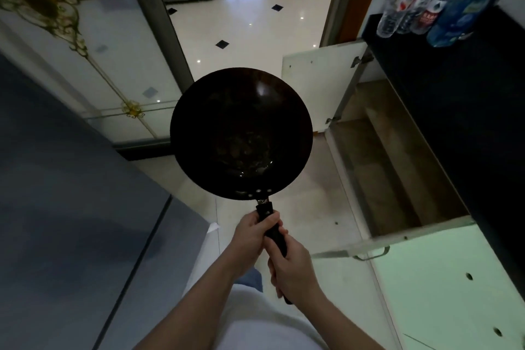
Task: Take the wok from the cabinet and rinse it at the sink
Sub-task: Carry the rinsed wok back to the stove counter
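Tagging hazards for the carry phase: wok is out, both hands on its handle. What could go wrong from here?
1. Both cabinet doors stand open on the right; turning could swing the wok into them.
2. The left grip and right grip both hold the handle, so no hand is free to close them.
3. Bottles stand near the counter edge; a high swing might topple them.
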A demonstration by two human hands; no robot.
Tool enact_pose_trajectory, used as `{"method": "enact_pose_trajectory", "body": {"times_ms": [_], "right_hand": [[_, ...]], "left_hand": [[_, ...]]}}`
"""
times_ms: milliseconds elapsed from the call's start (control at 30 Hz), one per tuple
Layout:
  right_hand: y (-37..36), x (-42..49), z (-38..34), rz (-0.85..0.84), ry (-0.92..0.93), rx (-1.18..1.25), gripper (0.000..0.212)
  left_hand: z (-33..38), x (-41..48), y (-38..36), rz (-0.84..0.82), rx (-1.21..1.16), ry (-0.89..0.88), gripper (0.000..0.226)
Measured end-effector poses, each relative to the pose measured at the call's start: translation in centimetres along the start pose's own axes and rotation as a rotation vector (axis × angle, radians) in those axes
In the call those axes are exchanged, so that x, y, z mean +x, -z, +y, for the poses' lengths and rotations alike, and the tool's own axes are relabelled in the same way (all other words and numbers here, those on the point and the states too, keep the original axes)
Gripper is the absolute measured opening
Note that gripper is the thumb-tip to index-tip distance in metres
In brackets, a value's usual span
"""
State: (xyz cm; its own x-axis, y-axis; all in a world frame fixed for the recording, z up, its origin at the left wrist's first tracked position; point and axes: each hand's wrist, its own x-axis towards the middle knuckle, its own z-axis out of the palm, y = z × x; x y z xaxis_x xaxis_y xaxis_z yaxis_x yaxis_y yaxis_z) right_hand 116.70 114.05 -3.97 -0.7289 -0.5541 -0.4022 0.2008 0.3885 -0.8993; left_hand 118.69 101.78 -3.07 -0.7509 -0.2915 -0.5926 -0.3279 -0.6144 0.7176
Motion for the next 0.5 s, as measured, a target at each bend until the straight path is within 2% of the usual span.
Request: {"method": "enact_pose_trajectory", "body": {"times_ms": [200, 500], "right_hand": [[-2.7, 7.0, -5.0, 0.094, -0.034, 0.09, 0.013], [-0.7, 12.1, -8.1, 0.281, -0.13, 0.207, 0.017]], "left_hand": [[7.3, 6.1, 1.6, -0.066, 0.11, 0.001, 0.009], [11.1, 12.8, -1.3, -0.219, 0.153, 0.092, 0.008]]}}
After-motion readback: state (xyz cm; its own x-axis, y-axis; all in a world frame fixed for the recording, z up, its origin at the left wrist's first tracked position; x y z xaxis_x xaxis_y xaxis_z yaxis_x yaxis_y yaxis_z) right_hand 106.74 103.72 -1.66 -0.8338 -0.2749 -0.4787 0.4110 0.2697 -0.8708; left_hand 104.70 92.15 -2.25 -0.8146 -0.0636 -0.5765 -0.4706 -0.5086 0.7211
